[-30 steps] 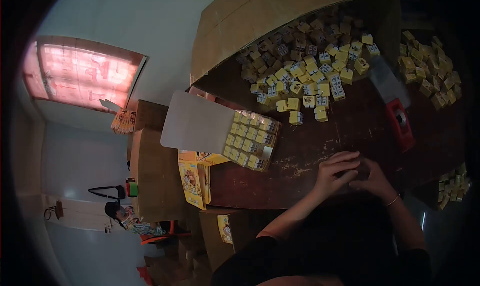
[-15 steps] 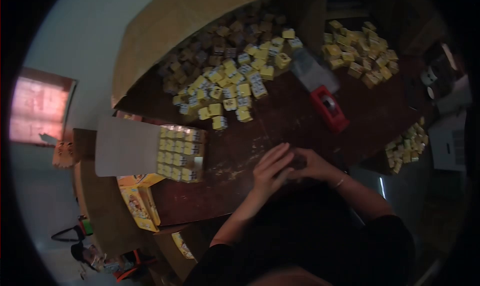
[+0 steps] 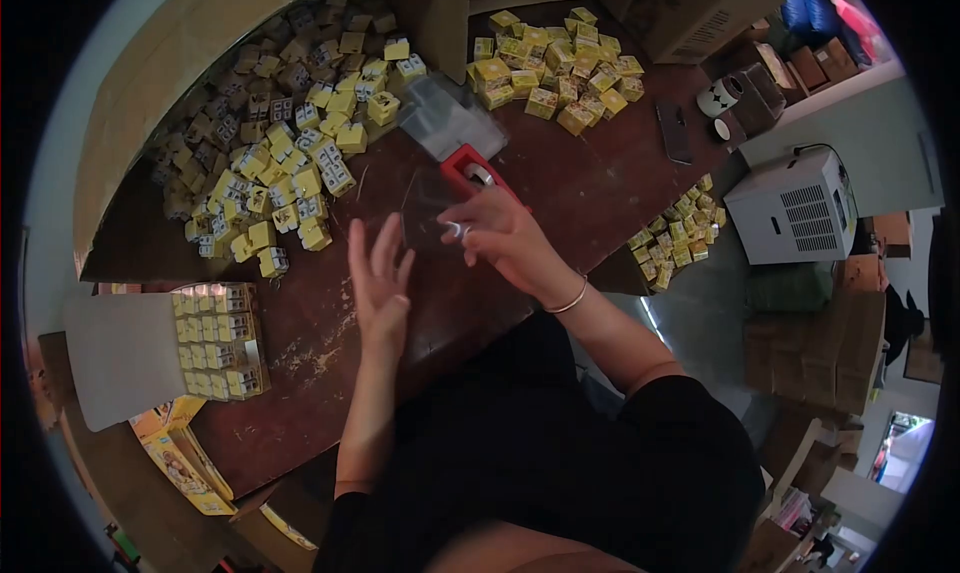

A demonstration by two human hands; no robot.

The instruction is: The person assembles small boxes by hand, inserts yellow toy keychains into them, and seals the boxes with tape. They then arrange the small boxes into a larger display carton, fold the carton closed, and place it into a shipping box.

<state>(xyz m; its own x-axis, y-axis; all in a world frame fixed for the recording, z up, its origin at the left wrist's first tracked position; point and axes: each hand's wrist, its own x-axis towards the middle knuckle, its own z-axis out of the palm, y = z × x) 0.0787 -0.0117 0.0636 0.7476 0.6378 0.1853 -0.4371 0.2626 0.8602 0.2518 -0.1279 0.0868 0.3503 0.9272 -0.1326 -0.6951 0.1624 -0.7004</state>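
head-worn view, facing down and forward

Patterned cup; white vented machine

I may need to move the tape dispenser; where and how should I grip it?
I'd take the tape dispenser from above, thumb and fingers across its two long sides. Its red body is long and narrow, while the top is open around the tape roll, so keep off there. The right hand partly covers the near end.
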